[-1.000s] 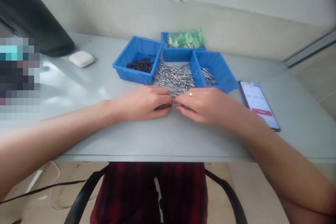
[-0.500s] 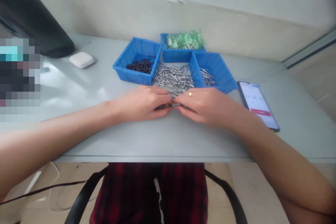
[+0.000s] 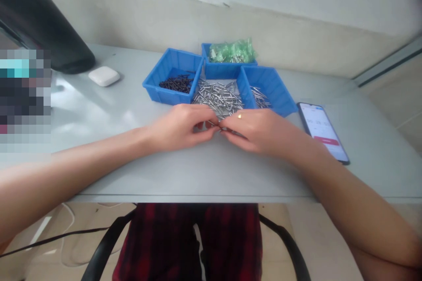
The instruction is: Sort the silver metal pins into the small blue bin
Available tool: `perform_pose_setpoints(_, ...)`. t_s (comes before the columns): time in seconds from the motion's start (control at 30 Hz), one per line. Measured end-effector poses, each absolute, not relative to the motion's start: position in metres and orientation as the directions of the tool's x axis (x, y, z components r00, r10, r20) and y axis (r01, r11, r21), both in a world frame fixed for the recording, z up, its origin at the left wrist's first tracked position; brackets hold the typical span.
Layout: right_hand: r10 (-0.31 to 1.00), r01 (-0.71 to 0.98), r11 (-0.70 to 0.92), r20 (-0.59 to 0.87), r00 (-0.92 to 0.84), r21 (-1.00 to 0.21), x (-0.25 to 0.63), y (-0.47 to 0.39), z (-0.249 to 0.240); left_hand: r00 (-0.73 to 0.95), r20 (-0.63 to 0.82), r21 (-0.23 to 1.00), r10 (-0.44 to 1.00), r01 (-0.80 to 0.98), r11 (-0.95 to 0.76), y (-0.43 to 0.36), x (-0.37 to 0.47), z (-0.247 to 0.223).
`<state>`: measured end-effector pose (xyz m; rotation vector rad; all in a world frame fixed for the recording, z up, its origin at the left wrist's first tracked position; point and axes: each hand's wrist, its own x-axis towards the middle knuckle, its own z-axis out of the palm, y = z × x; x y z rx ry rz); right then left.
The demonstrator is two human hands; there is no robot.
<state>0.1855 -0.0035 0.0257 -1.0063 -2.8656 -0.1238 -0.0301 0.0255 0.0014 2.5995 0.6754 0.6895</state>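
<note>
My left hand [image 3: 178, 127] is closed in a pinch, with a thin metal pin [image 3: 212, 123] showing at its fingertips. My right hand [image 3: 253, 129], a gold ring on one finger, meets it tip to tip. Its thumb and fingers are pinched together around something small that is mostly hidden. Just beyond the hands lies a loose pile of silver metal pins [image 3: 217, 96]. The blue bin on the left [image 3: 152, 83] contains dark, thin pins [image 3: 176, 83]. More silver pins [image 3: 260, 96] lie in the blue bin on the right [image 3: 283, 92].
A rear blue bin [image 3: 227, 70] holds a green plastic bag [image 3: 234, 51] of small parts. A phone [image 3: 325, 134] lies to the right. A white case [image 3: 104, 76] and a dark cylinder [image 3: 70, 48] stand at left. The table's front edge [image 3: 198, 198] runs above my lap.
The left hand's fingers have shifted slightly right and away from me, opening a gap between thumb and index finger where a pin now shows. The right hand has barely moved.
</note>
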Motion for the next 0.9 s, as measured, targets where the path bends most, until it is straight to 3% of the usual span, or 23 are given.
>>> perform_pose_setpoints(0.9,0.597,0.607,0.793,0.137,-0.791,0.052,0.1853,-0.0049,0.0247,0.802,0.321,0.459,0.504,0.334,-0.824,0.0276,-0.0319,-0.0018)
